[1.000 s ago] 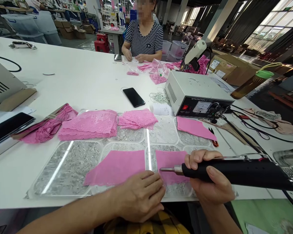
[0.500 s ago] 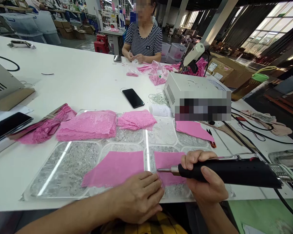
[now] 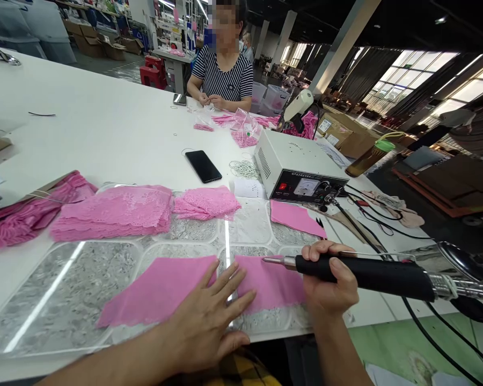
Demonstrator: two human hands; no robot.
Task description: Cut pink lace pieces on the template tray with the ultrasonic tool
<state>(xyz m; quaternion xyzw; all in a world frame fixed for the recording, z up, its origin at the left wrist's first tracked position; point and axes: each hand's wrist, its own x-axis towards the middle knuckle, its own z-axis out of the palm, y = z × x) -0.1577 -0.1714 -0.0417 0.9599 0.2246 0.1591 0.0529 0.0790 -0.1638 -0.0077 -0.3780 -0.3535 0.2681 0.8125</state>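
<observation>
My left hand [image 3: 209, 313] lies palm down with its fingers spread, across the gap between two flat pink fabric pieces. The left fabric piece [image 3: 156, 289] is partly under my fingers; the right fabric piece [image 3: 271, 289] has its left edge near my fingertips. In my right hand [image 3: 332, 284] is a corded hand tool [image 3: 390, 279] with a black handle and a pointed metal tip. My fingers wrap its front end. The tip points left over the right piece; whether it touches the cloth I cannot tell.
Behind the pieces are a stack of pink lace [image 3: 116, 212], a smaller lace pile [image 3: 207, 202] and another pink piece [image 3: 295, 217]. A phone [image 3: 203, 165], a control box [image 3: 301, 161] with cables and a bottle [image 3: 366, 160] stand farther back. A person [image 3: 223, 69] sits opposite.
My left hand has gone from curled fingers to spread and flat, moving slightly left. The tool's tip sits higher over the right piece. The camera view has turned right.
</observation>
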